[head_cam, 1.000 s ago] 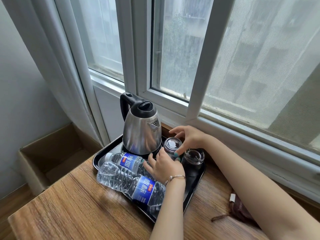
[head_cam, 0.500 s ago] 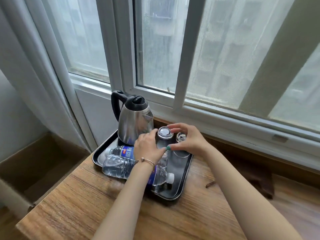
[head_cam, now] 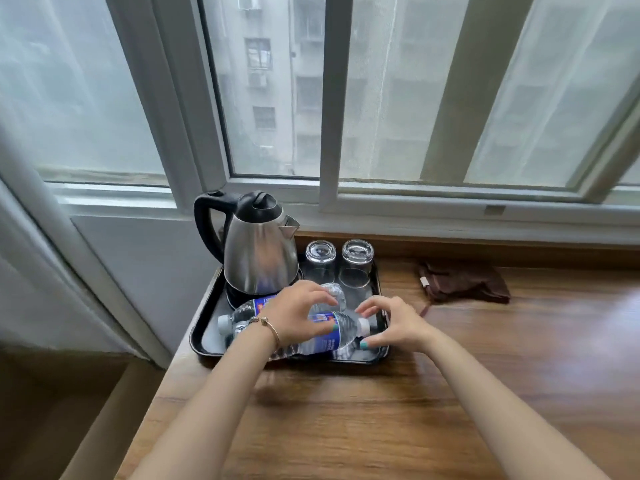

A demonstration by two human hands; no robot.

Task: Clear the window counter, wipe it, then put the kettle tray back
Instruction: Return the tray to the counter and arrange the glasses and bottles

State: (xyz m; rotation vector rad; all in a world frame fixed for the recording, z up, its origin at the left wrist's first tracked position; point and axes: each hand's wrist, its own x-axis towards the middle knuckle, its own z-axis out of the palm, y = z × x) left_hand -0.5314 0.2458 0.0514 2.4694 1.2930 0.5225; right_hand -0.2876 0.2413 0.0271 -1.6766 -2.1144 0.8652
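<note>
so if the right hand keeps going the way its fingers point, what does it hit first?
Probably the capped neck of the near water bottle: the right hand points left over the tray, fingertips just beside the cap. Depth is unclear; it may already touch.

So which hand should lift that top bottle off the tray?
Probably the left hand: its fingers already curl over the top bottle's middle. The right hand only sits by the cap end, near the tray's right rim.

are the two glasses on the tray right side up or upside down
Upside down. Both glasses stand behind the bottles on the tray with thick bases on top and rims down.
</note>
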